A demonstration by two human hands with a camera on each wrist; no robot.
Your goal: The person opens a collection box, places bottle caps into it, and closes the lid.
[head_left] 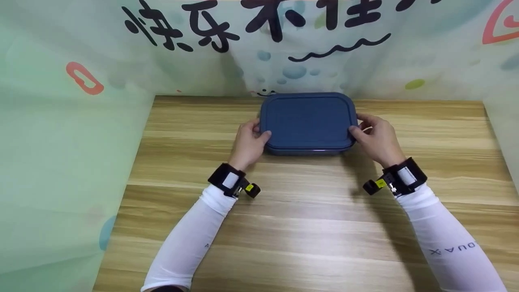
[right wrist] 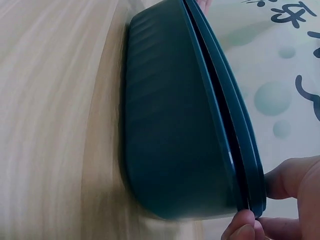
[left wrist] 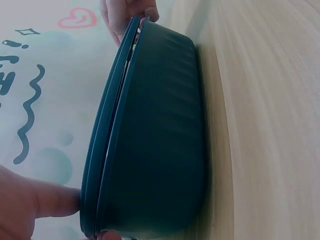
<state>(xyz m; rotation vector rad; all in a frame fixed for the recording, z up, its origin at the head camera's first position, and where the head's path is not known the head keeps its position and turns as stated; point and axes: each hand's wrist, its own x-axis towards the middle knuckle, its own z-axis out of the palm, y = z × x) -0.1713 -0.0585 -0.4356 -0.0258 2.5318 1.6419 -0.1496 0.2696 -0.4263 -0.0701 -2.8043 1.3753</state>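
Observation:
A dark blue rectangular box stands on the table near the back wall. Its matching lid lies over the top, and both wrist views show a narrow dark gap between lid and rim. At the lid's left edge, my left hand pinches with the thumb on top and fingers beneath. The right hand grips the right edge likewise; the right wrist view shows its fingertips under the lid by the box rim. Small coloured bits show in the gap in the left wrist view, too small to identify.
The wood-grain table extends in front of the box and to both sides. A printed cloth backdrop with black characters rises right behind the box. Another pale green cloth wall borders the table's left side.

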